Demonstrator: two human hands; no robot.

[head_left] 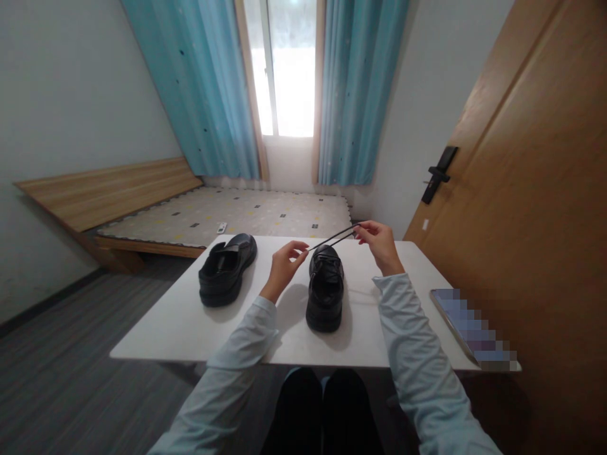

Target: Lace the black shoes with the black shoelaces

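A black lace-up shoe point(325, 292) stands upright on the white table in front of me, its heel toward me and its opening up. Over its toe, a dark shoelace point(333, 236) stretches between my hands in two strands. My left hand point(287, 265) pinches the lace at the shoe's left. My right hand point(378, 244), raised a little higher at the right, pinches the lace between thumb and fingers. The second black shoe point(224, 272) lies apart to the left, its toe pointing away, touched by neither hand.
The white table point(190, 338) carries a pixelated flat device point(469, 332) at its right edge. Behind it is a bed point(265, 208) with a small white remote point(222, 227) on it. A wooden door point(531, 189) rises close on the right.
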